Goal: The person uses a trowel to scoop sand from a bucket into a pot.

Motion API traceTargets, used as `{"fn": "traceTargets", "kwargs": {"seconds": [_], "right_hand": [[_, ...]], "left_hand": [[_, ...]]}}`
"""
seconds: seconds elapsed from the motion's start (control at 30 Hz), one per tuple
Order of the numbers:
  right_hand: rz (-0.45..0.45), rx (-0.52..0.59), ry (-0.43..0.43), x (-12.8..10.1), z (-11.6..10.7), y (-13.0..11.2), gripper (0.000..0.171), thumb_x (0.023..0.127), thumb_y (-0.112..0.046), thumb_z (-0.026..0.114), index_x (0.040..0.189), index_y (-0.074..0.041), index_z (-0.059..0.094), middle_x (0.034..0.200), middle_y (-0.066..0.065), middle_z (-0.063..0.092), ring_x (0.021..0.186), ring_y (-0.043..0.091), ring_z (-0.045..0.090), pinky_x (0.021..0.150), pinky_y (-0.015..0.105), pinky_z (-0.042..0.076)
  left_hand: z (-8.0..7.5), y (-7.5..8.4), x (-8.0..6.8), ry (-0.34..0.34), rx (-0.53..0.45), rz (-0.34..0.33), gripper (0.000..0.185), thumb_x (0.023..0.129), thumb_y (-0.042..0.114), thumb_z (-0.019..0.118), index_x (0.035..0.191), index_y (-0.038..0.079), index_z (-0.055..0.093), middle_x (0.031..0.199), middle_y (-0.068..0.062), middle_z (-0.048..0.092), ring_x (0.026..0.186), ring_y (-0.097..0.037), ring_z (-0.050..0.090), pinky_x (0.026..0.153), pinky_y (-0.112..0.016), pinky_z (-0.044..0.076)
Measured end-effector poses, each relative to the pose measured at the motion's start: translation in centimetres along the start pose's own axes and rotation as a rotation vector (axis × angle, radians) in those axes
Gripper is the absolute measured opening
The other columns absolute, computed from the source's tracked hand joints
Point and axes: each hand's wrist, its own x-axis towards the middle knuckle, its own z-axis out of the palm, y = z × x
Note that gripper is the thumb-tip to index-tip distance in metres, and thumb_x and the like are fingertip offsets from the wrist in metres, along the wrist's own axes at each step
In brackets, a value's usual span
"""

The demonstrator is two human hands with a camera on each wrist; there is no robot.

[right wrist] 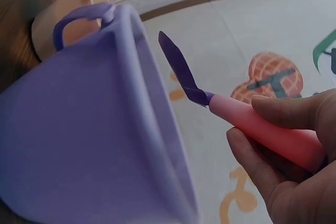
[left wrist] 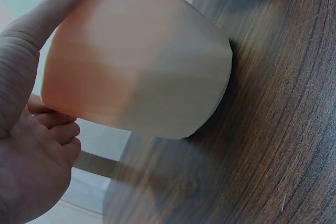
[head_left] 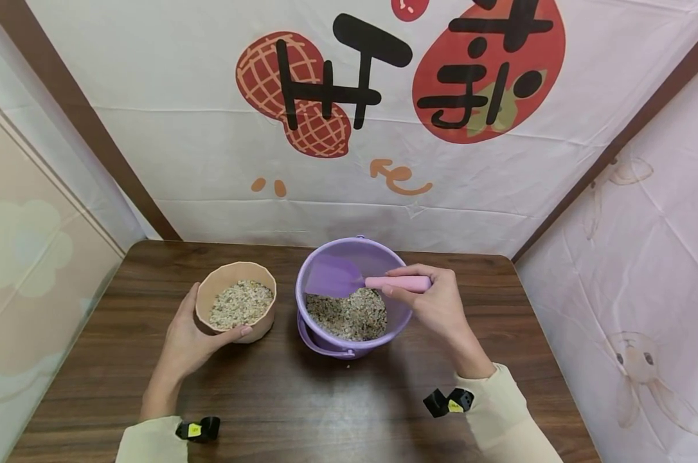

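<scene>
My left hand [head_left: 195, 341] holds a peach-coloured pot [head_left: 265, 328] around its side, thumb at the near rim and fingers behind. Pale gravel [head_left: 241, 303] partly fills that pot, which stands on the table. In my right hand [head_left: 436, 302] is a small trowel with a pink handle [right wrist: 262, 124] and a purple blade [head_left: 333, 276], pinched between thumb and fingers. The blade is over the mouth of a purple bucket [head_left: 392, 257], and in the right wrist view it stands above the rim. Coarser, darker gravel [head_left: 349, 316] lies in the bucket.
The brown wooden table [head_left: 337, 411] carries both containers, with the bucket to the right of the pot. The bucket's handle [head_left: 320, 344] hangs down at its near left side. A printed white cloth [head_left: 210, 161] hangs behind the table, and more cloth covers both sides.
</scene>
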Motion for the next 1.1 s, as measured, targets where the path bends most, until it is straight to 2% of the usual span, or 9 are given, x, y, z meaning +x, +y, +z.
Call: {"fn": "traceTargets", "kwargs": {"seconds": [0.2, 0.4, 0.6, 0.8, 0.97, 1.1], "right_hand": [[0.028, 0.027, 0.041, -0.8, -1.3, 1.6, 0.03, 0.077, -0.017, 0.091, 0.102, -0.006, 0.08, 0.094, 0.009, 0.077, 0.085, 0.017, 0.072, 0.066, 0.024, 0.057], [0.06, 0.061, 0.051, -1.3, -2.0, 2.8, 0.031, 0.078, -0.016, 0.09, 0.104, -0.003, 0.079, 0.095, 0.012, 0.077, 0.083, 0.016, 0.071, 0.066, 0.024, 0.055], [0.079, 0.1, 0.049, -1.5, -1.9, 3.2, 0.032, 0.077, -0.012, 0.09, 0.104, -0.001, 0.078, 0.096, 0.014, 0.077, 0.083, 0.017, 0.073, 0.068, 0.025, 0.057], [0.061, 0.096, 0.048, -1.4, -1.8, 3.4, 0.031, 0.077, -0.01, 0.09, 0.103, 0.0, 0.079, 0.096, 0.014, 0.076, 0.083, 0.017, 0.072, 0.067, 0.025, 0.057], [0.046, 0.087, 0.044, -1.4, -1.7, 3.5, 0.03, 0.077, -0.009, 0.09, 0.103, 0.0, 0.079, 0.096, 0.014, 0.077, 0.084, 0.017, 0.073, 0.067, 0.025, 0.058], [0.052, 0.069, 0.051, -1.3, -1.6, 3.6, 0.029, 0.077, -0.008, 0.09, 0.102, -0.001, 0.079, 0.092, 0.012, 0.077, 0.084, 0.016, 0.072, 0.066, 0.024, 0.057]], "left_hand": [[0.0, 0.0, 0.0, 0.004, 0.007, 0.003, 0.138, 0.068, 0.048, 0.094, 0.163, 0.005, 0.003, 0.163, -0.03, 0.019, 0.144, -0.053, 0.025, 0.108, -0.073, 0.028], [0.0, -0.1, -0.1, 0.005, 0.002, 0.015, 0.138, 0.068, 0.046, 0.094, 0.163, 0.005, 0.003, 0.162, -0.03, 0.019, 0.144, -0.053, 0.026, 0.108, -0.073, 0.028], [-0.2, 0.6, -0.2, 0.029, 0.023, 0.072, 0.14, 0.066, 0.045, 0.095, 0.163, 0.006, 0.002, 0.165, -0.028, 0.012, 0.146, -0.053, 0.021, 0.108, -0.075, 0.025], [-0.1, 3.6, -0.7, 0.029, -0.042, 0.178, 0.141, 0.062, 0.039, 0.099, 0.164, 0.011, 0.006, 0.166, -0.024, 0.013, 0.146, -0.05, 0.021, 0.111, -0.072, 0.024], [1.6, 6.5, -0.9, -0.063, -0.102, 0.261, 0.141, 0.061, 0.04, 0.099, 0.165, 0.013, 0.008, 0.165, -0.022, 0.019, 0.147, -0.044, 0.024, 0.113, -0.067, 0.026], [3.2, 8.3, -0.8, -0.159, -0.132, 0.286, 0.14, 0.059, 0.044, 0.099, 0.165, 0.019, 0.011, 0.166, -0.017, 0.018, 0.151, -0.039, 0.019, 0.116, -0.062, 0.026]]}}
